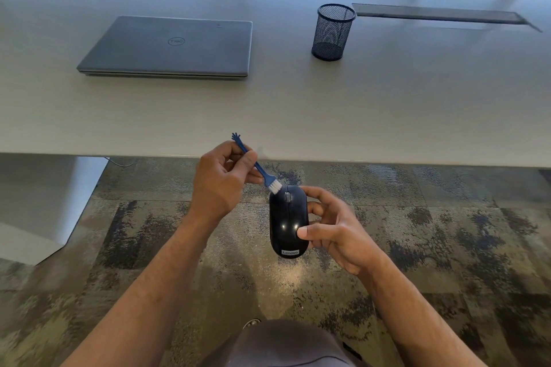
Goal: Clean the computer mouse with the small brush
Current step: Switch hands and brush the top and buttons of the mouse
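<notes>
Laptop (170, 46) and mesh cup (333, 32) (well apart) flank open table (298, 107).

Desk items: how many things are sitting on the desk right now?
2. A closed laptop lies at the left of the desk, and a mesh cup stands to its right. Both are apart from the hands. The far edge is cut off, so more may be hidden.

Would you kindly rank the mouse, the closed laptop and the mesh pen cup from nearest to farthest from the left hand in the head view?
From the left hand:
1. Mouse, just right of it, held off the table edge.
2. Laptop, on the table, ahead and slightly left.
3. Pen cup, on the table, ahead and right.
</notes>
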{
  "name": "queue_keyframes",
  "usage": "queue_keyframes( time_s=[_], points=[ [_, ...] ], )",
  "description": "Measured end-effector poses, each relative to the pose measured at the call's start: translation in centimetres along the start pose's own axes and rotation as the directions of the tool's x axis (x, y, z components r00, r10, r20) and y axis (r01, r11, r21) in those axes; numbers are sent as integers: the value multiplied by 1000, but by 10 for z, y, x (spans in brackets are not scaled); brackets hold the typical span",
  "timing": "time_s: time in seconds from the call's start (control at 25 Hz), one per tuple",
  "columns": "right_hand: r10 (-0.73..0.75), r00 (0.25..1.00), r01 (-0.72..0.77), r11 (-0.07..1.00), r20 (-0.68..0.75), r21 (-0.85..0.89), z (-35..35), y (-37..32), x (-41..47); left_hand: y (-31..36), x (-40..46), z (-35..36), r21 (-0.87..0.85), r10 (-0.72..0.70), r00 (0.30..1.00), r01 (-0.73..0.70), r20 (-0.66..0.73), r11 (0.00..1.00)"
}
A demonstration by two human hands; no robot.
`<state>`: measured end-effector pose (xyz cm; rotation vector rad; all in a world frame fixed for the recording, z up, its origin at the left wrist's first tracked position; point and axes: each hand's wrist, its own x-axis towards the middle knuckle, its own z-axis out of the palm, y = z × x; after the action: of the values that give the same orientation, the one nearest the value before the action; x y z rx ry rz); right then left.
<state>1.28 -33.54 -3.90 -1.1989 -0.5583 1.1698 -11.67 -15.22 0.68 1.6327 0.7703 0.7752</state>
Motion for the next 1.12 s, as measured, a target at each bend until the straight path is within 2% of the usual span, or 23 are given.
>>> queue_keyframes(
  time_s=[0.12,0.2,0.36,0.44,0.52,0.64,0.88,1.0,1.08,1.12],
  points=[
    [-2,1000,2,1000,-5,-10,-1,1,-1,0,1,-5,8,-35,997,36,-63,999],
    [5,1000,-5,1000,-9,-17,-1,1,-1,6,-2,-6,-42,-15,999,13,-41,999],
    [7,1000,-7,1000,-4,-2,1,3,-2,24,-13,5,-100,112,978,-96,176,990],
    [11,1000,-11,1000,-2,-7,2,1,-2,29,-18,11,-14,137,945,-139,297,990],
    [15,1000,-15,1000,3,-25,4,0,-4,31,-19,15,117,143,934,-191,328,975],
    [14,1000,-14,999,-1,-51,4,4,-5,34,-13,21,311,202,935,-292,291,905],
    [-2,1000,3,999,13,-49,3,6,-7,35,2,21,439,219,959,-278,182,854],
    [-8,1000,9,999,11,-42,1,5,-6,37,-4,16,264,199,961,-246,190,933],
    [-5,1000,6,999,16,-39,1,6,-6,38,-9,13,126,208,933,-254,294,959],
    [-3,1000,3,999,20,-38,1,6,-6,37,-10,11,110,218,911,-271,351,956]
  ],
)
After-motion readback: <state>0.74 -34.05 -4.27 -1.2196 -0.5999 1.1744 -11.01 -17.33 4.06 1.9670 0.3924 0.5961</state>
